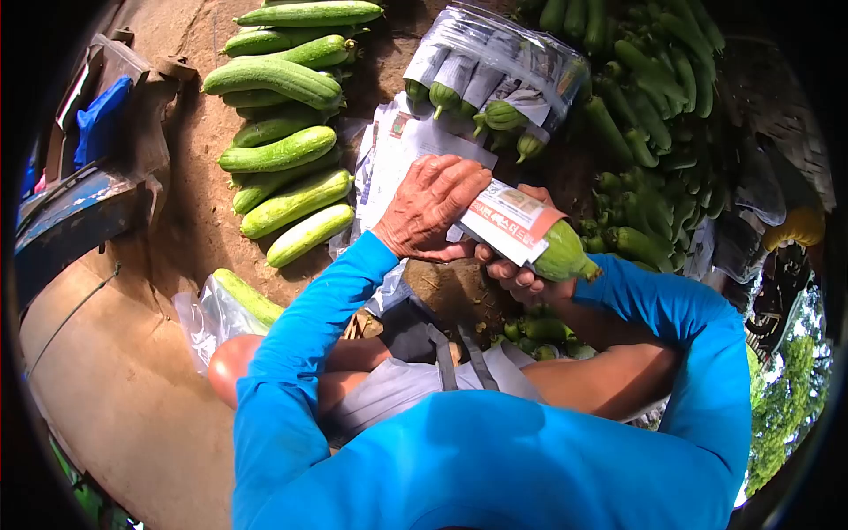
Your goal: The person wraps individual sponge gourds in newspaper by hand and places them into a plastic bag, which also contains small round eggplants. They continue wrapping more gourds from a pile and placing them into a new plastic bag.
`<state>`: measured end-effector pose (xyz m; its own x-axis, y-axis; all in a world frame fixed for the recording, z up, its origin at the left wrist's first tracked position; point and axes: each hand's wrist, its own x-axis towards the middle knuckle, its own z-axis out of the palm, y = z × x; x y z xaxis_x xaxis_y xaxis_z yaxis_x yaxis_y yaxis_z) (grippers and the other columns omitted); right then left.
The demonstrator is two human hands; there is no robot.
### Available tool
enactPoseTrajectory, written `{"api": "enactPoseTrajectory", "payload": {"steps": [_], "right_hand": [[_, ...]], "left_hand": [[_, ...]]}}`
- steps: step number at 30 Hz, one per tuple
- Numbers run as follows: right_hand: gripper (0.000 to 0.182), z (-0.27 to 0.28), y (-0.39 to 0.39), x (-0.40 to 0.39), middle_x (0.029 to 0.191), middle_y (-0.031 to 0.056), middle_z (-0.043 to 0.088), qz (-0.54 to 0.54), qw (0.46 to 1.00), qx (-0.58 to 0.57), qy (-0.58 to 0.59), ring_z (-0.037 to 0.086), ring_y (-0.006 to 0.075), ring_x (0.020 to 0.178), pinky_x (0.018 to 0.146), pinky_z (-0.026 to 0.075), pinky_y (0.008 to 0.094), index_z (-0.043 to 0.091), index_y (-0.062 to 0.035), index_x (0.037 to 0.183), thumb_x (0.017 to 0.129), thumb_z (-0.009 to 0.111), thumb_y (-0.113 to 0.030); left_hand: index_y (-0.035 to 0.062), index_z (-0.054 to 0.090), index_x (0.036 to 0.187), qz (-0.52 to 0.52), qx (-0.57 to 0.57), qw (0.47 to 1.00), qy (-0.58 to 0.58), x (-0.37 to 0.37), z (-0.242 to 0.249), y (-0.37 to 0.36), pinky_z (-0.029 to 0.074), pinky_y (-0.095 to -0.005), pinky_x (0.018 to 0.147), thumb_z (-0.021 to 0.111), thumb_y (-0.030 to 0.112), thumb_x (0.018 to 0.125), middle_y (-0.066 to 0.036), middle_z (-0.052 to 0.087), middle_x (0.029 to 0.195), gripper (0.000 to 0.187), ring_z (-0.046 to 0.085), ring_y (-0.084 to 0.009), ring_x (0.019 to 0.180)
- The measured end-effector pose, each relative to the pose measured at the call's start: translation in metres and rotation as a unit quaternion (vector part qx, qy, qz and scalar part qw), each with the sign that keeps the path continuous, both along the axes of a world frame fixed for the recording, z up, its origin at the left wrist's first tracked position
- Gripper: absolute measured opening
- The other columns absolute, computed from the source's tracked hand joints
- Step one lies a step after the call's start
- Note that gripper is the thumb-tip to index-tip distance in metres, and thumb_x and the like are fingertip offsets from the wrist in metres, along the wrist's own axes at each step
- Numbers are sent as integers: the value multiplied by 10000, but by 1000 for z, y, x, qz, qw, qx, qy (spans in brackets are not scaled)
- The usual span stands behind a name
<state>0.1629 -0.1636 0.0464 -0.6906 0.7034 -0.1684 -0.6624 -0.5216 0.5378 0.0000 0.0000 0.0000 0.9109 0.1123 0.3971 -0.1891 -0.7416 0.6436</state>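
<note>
Head view: paper-wrapped luffa gourd (541,231) is held just nearside of the clear bag of wrapped gourds (555,78), left hand (433,207) curled over its papered end, right hand (514,276) cupped underneath; likely lightish, firm, bruisable, so grip mid-wrap.

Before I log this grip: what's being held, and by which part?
A green gourd, partly wrapped in printed paper. The right hand cradles its wrapped middle from beneath; the left hand holds its fully covered end.

Brt sunlight, strong fisheye dist.
</note>
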Motion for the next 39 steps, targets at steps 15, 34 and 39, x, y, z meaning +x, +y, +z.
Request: {"api": "enactPoseTrajectory", "payload": {"steps": [15, 34, 39], "right_hand": [[502, -145, 121, 172, 1244, 135, 477, 210, -160, 184, -947, 561, 319, 1024, 819, 489, 451, 497, -71, 1180, 785, 600, -363], [361, -119, 130, 196, 767, 200, 667, 21, 100, 115, -988, 652, 363, 716, 699, 528, 438, 657, -41, 820, 660, 604, -361], [339, -122, 124, 196, 777, 202, 676, -16, 122, 114, -986, 664, 355, 714, 719, 545, 431, 659, -41, 860, 688, 604, -327]], "left_hand": [[36, 590, 1197, 92, -320, 895, 298, 61, -55, 75, 445, -367, 876, 531, 406, 928, -178, 622, 1098, 461, 602, -295, 960], [167, 593, 1194, 46, -292, 927, 232, 221, -142, 105, 466, -398, 806, 450, 217, 924, -214, 602, 976, 309, 596, -356, 899], [106, 590, 1176, 60, -440, 837, 320, 233, -113, 106, 432, -317, 833, 386, 375, 966, -127, 633, 1015, 398, 565, -235, 870]]}}
